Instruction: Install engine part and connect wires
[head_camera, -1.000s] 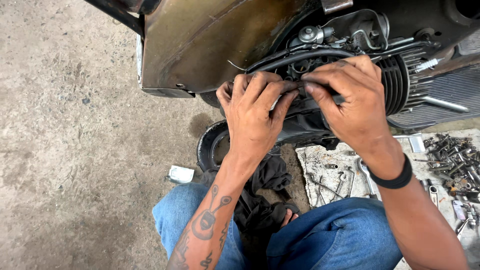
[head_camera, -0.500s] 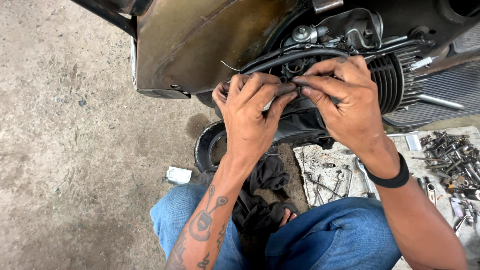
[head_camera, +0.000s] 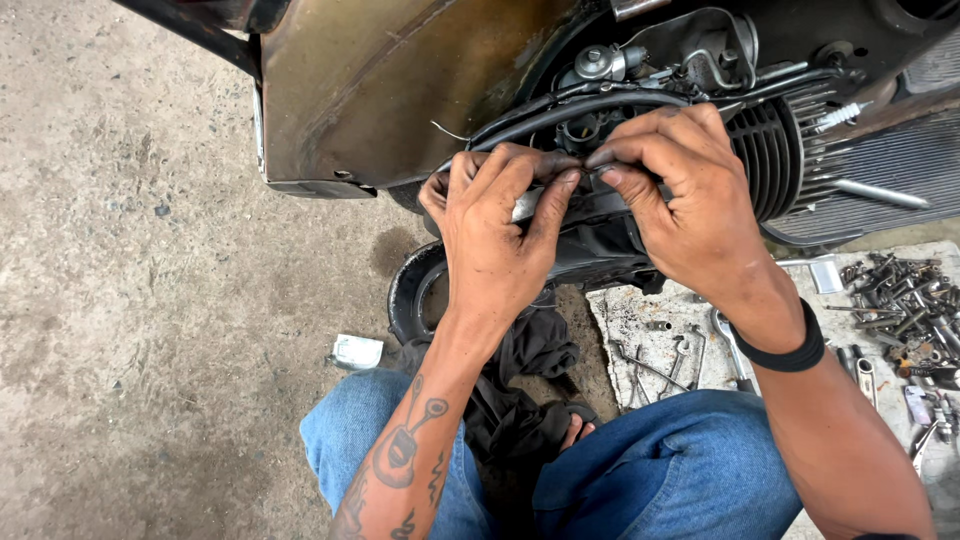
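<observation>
Two hands are pressed together against the finned engine (head_camera: 770, 160): the left hand (head_camera: 495, 235) and the right hand (head_camera: 680, 205) are each pinched shut on a small metal part (head_camera: 530, 203) just below the black hose (head_camera: 600, 108). Since the earlier frames, the grip is seen barely changed. Loose bolts (head_camera: 900, 300) are spread right of the engine.

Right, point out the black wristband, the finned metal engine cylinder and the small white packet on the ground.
black wristband (head_camera: 790, 352), head view, outer face of the band.
finned metal engine cylinder (head_camera: 775, 150), head view, middle fins.
small white packet (head_camera: 356, 351), head view, its centre.
</observation>
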